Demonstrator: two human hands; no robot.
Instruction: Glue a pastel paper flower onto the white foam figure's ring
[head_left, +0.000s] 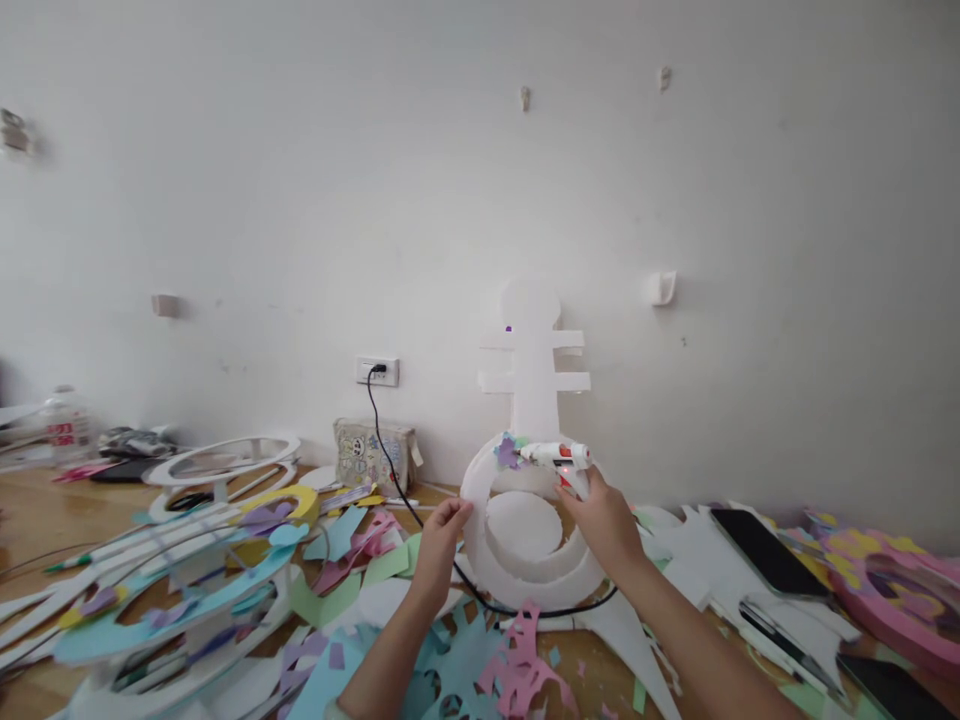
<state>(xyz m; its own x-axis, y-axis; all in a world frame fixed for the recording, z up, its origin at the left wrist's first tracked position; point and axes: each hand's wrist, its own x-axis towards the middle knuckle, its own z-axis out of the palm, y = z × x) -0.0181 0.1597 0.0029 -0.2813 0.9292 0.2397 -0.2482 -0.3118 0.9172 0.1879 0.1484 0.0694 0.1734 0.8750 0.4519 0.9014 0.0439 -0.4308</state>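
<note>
While floor lies crowded with coloured paper scraps (517,665), black cable (390,455) runs from wall socket (377,371) across front of work, phones (765,550) near on right. White foam figure (534,400) stands upright against wall, long axis vertical, ring base on floor, purple flower (508,452) stuck on ring. Left hand (439,545) pinches ring's left edge, fingers closed on foam. Right hand (604,520) wrapped round glue gun (559,457), barrel horizontal, nozzle pointing left at flower.

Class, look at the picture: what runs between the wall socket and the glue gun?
In the head view, a black cord runs from the wall socket, across the floor, toward the glue gun in the right hand.
</note>
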